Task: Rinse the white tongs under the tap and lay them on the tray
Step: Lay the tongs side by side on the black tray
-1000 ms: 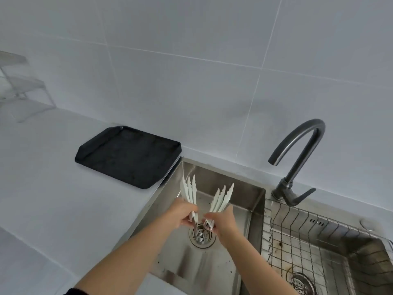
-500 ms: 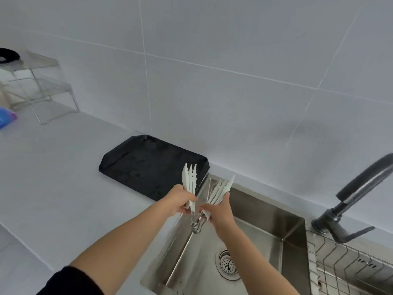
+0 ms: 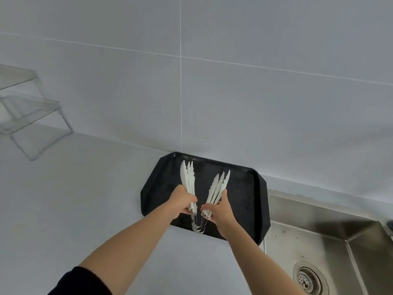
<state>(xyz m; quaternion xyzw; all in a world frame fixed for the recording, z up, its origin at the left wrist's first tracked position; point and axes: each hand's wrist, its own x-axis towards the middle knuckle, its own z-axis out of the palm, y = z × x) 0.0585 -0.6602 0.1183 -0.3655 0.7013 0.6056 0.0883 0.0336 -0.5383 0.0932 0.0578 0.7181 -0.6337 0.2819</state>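
White plastic prongs fan out above the black tray [image 3: 244,199]. You are holding the white tongs [image 3: 186,179] over it, with your left hand [image 3: 182,201] on one arm and your right hand [image 3: 219,209] on the other. Your fingers [image 3: 190,199] are curled round each arm. The metal hinge [image 3: 197,228] hangs toward you, near the tray's front edge. I cannot tell whether the tongs touch the tray yet.

The sink [image 3: 319,231] lies off to your right, so the rinse looks finished and laying the tongs down is the step in hand. Next, lower both arms together until the tongs lie flat inside the rim, then loosen both grips and lift clear. Mind the hinge, which could end up overhanging onto the surface [image 3: 95,199].
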